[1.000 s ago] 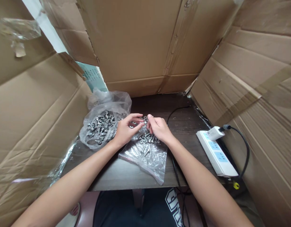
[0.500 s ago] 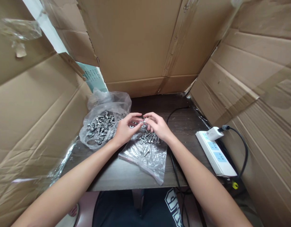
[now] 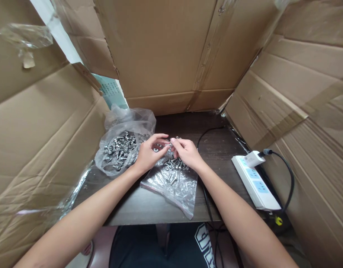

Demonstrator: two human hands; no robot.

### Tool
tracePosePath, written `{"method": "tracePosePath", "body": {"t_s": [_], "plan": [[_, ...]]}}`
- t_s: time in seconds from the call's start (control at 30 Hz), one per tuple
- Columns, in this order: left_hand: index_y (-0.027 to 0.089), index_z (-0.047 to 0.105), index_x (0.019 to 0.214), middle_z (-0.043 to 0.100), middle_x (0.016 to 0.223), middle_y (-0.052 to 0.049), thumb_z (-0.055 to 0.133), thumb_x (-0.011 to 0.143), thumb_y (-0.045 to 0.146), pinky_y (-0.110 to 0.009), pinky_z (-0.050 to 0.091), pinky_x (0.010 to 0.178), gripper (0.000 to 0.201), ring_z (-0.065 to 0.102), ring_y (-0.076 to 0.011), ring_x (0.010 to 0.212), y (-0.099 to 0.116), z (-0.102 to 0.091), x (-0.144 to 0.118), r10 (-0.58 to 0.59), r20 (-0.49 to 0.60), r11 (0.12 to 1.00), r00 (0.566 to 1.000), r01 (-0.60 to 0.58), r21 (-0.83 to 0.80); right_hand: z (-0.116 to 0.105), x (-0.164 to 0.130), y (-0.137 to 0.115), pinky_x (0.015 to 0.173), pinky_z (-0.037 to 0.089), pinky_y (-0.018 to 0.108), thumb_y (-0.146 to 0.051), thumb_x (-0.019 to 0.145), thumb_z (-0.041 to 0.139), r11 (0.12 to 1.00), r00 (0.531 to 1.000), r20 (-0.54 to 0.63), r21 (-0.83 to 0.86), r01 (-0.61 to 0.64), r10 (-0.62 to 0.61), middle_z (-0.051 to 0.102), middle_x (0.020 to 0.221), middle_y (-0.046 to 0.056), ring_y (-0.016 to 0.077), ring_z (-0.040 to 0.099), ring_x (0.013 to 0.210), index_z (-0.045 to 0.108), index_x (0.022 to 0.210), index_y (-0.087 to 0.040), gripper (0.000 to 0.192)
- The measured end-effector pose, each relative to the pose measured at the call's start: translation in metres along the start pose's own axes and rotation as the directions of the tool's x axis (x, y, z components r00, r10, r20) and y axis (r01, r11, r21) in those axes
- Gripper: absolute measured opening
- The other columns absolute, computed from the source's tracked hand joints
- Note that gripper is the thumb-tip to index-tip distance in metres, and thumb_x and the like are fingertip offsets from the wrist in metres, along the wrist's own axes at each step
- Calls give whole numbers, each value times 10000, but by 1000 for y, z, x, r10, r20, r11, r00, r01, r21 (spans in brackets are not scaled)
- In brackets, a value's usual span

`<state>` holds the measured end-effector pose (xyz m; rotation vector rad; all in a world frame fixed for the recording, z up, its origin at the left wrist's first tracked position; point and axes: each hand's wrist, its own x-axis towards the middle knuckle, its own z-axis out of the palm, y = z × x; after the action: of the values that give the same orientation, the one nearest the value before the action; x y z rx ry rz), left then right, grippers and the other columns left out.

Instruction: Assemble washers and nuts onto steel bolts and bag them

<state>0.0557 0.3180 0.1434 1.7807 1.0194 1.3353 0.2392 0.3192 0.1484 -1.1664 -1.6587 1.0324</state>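
Note:
A small silver bolt (image 3: 168,144) lies between the fingertips of both hands. My left hand (image 3: 151,150) pinches one end of it between thumb and fingers. From the other side, my right hand (image 3: 185,150) is closed on its right end; whether a nut sits there is too small to tell. Below the hands, several loose bolts (image 3: 173,181) rest on a flat clear zip bag (image 3: 179,201). More bolts and nuts are partly hidden under my right hand. To the left, an open plastic bag (image 3: 104,169) holds a heap of bolts with washers (image 3: 122,147).
A white power strip (image 3: 256,182) with a plugged-in adapter (image 3: 253,159) stands at the table's right. A black cable (image 3: 206,132) runs along the dark table (image 3: 124,208). Cardboard walls (image 3: 166,48) enclose the back and both sides.
My right hand's fingers have drawn closer together around the bolt's end, uncovering small parts behind them. My left hand keeps its pinch. The whole view has shifted slightly.

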Motion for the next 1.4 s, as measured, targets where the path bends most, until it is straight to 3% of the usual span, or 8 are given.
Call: {"method": "tracePosePath", "body": {"t_s": [0.13,0.3,0.43,0.57,0.7,0.93,1.1,1.4], "plan": [[195,696,1194,820,984,-70,765,865,306,-280,622,757,353,797,-207,914,0,0,0,4,-3,1000,1000,-4,6,0,-1,-3,634,494,290,-568,865,725,996,997,-42,65,62,-59,713,845,27,156,622,645,680,988,-207,383],[202,696,1196,821,979,-67,775,861,316,-285,627,756,363,799,-213,919,0,0,0,4,4,1000,1000,-4,12,-1,-3,-6,607,444,302,-590,1011,484,990,998,-65,-139,12,-21,578,554,19,171,570,569,638,668,-204,538],[193,693,1202,822,983,-73,767,864,302,-277,623,752,362,799,-209,916,0,0,0,5,-2,1000,1000,-5,9,-2,-4,-5,638,473,284,-493,907,660,994,995,3,-29,103,-103,707,782,19,172,630,674,712,981,-209,298],[197,692,1202,822,980,-69,778,862,313,-286,626,760,370,800,-214,918,1,0,-1,6,10,1000,1000,-6,9,-3,-3,-4,594,424,293,-532,1014,474,989,999,-37,-150,20,-26,574,559,13,160,563,564,633,683,-203,494],[197,685,1202,818,969,-69,762,868,319,-289,626,752,363,798,-213,904,2,0,-1,7,5,1000,1000,-7,23,-2,-2,-4,630,482,285,-458,899,654,997,998,4,44,63,-63,695,799,13,153,605,647,683,1021,-207,281],[201,663,1173,807,976,-57,734,866,270,-273,619,759,323,788,-190,900,2,0,0,28,-20,999,999,-28,31,-1,-1,-4,690,527,283,-343,790,752,989,997,24,123,76,-80,717,1111,73,170,685,824,672,1118,-205,365],[198,653,1182,802,974,-54,734,884,290,-269,617,763,323,784,-180,883,1,0,0,29,-3,999,1000,-29,19,0,-2,-2,649,493,297,-489,974,574,999,999,-13,-5,39,-39,657,703,21,160,611,645,671,833,-197,339],[196,641,1181,807,979,-63,752,874,299,-282,628,774,343,791,-197,903,2,1,-2,23,17,1000,1000,-23,2,-2,0,-2,604,475,287,-596,1006,486,999,1000,-6,48,-19,20,656,675,19,162,603,599,674,861,-198,463]]}}
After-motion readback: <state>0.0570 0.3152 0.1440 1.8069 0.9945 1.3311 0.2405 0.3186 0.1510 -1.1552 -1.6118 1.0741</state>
